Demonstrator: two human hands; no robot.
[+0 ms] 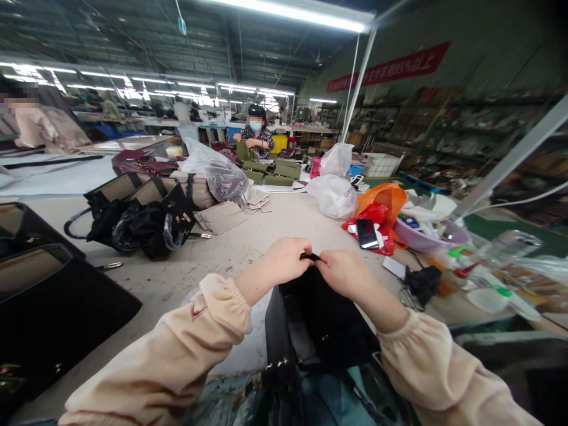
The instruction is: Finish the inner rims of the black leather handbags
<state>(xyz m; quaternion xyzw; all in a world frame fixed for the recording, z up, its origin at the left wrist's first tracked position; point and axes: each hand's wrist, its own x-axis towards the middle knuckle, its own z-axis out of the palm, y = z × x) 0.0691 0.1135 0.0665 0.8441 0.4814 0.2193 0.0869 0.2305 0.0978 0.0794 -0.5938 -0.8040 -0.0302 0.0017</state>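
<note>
My left hand (286, 259) and my right hand (342, 271) meet over the near edge of the table, both with fingers curled. Between them they pinch a thin black strap (312, 257). The strap belongs to a black handbag (317, 331) standing open just below my hands, between my forearms. Both arms wear pale peach sleeves with gathered cuffs. The fingertips are hidden behind the knuckles.
Black handbags (146, 219) lie left on the grey worktable (231, 254), with more at the far left (39, 290). Cardboard pieces (222, 216), plastic bags (332, 192), a phone (367, 233) and a lilac basin (432, 234) sit beyond. A masked person (256, 137) works at the far end.
</note>
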